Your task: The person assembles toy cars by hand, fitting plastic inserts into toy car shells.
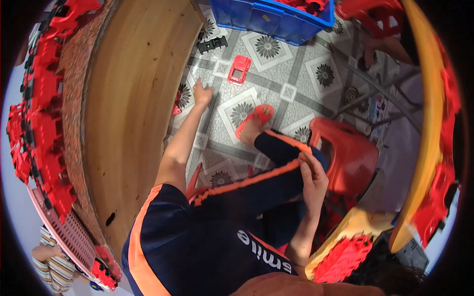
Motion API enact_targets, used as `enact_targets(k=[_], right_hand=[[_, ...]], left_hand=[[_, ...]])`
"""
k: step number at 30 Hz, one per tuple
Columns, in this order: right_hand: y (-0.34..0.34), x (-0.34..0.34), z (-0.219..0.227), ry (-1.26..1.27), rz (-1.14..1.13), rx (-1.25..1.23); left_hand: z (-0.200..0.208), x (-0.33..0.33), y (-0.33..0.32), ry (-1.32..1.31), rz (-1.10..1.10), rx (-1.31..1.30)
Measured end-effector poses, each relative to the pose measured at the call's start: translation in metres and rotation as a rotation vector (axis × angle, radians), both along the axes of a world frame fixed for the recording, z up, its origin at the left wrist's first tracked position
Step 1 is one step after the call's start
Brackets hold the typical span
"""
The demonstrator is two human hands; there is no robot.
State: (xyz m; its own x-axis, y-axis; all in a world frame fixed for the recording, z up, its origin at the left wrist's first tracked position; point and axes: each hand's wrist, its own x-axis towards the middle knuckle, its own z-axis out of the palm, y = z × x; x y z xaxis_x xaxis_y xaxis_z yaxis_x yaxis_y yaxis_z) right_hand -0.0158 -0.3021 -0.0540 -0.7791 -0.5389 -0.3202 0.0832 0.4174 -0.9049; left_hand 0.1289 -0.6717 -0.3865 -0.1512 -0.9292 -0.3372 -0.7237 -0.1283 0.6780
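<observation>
My left hand (202, 92) reaches down beside the wooden board, open and empty, its index finger stretched out above the tiled floor. Nearest to it lies a red plastic toy car body (239, 70) with a square opening. Farther off, a black toy car chassis (212, 45) sits on the floor close to the board. My right hand (314, 173) rests at my knee, fingers closed together and bent, fingertips touching the orange stripe of my dark trousers (276, 172). Nothing shows in that hand.
A blue crate (271, 22) of red parts stands ahead. The wooden board (143, 74) runs along my left. Red stools (345, 153) and grey metal legs (375, 89) stand to the right. Another person's hand (377, 47) shows there. A pink basket (64, 232) is at lower left.
</observation>
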Motion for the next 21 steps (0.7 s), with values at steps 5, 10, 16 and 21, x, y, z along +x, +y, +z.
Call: enact_targets(k=[5, 10, 16, 21], right_hand=[[-0.071, -0.038, -0.023, 0.159, 0.332, 0.195], [-0.124, -0.086, -0.045, 0.358, 0.741, 0.293], [-0.181, -0.138, -0.124, 0.348, 0.847, 0.334], [-0.231, -0.131, -0.274, 0.139, 0.965, 0.36]], left_hand=[[-0.041, -0.069, -0.05, -0.283, -0.366, -0.111], [-0.082, -0.102, -0.147, -0.594, -0.491, -0.312], [-0.115, -0.126, -0.19, -0.659, -0.565, -0.35], [-0.136, -0.108, -0.116, -0.542, -0.2, -0.248]])
